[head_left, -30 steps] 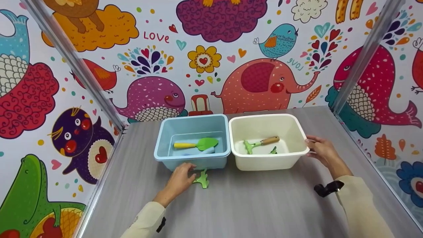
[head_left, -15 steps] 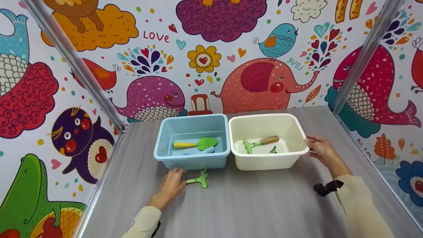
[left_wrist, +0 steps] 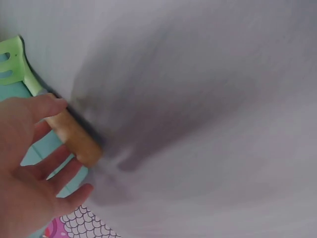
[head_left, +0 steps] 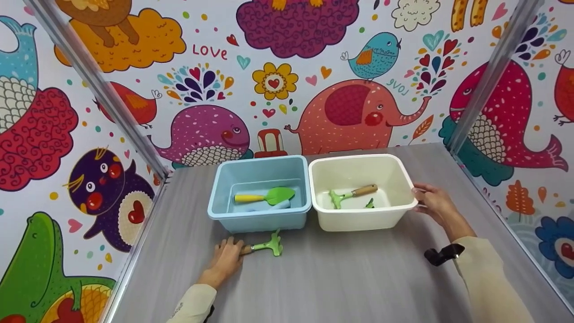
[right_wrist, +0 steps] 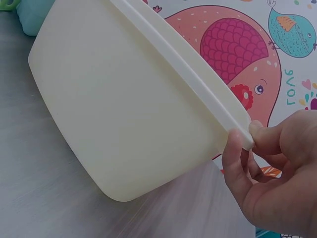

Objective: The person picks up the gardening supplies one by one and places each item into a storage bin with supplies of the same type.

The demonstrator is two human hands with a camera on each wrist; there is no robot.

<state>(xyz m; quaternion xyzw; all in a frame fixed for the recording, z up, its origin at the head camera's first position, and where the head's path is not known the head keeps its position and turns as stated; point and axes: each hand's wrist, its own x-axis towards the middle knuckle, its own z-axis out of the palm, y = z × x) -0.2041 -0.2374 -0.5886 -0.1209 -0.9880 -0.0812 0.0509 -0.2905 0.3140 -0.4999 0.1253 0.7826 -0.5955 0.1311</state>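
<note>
My left hand (head_left: 224, 256) is at the wooden-handled end of a green hand rake (head_left: 269, 245), which lies on the table in front of the blue bin (head_left: 264, 222). In the left wrist view the thumb lies across the wooden handle (left_wrist: 74, 136), with the fingers along its other side. At the right, my right hand (head_left: 436, 204) pinches the rim of the white bin (head_left: 363, 220) between thumb and fingers, as the right wrist view shows. Inside the white bin are another green hand rake (head_left: 354, 194) with a wooden handle and a small green piece (head_left: 369, 204).
A trowel (head_left: 276, 196) with a green blade and yellow handle lies in the blue bin, beside a partly hidden pale blue thing (head_left: 280, 205). Both bins stand side by side on the grey table (head_left: 332, 278), close to the patterned back wall (head_left: 273, 54).
My left hand has moved left along the hand rake, from near its green head to the handle end, uncovering more of it. The rake itself stays put. My right hand keeps its place.
</note>
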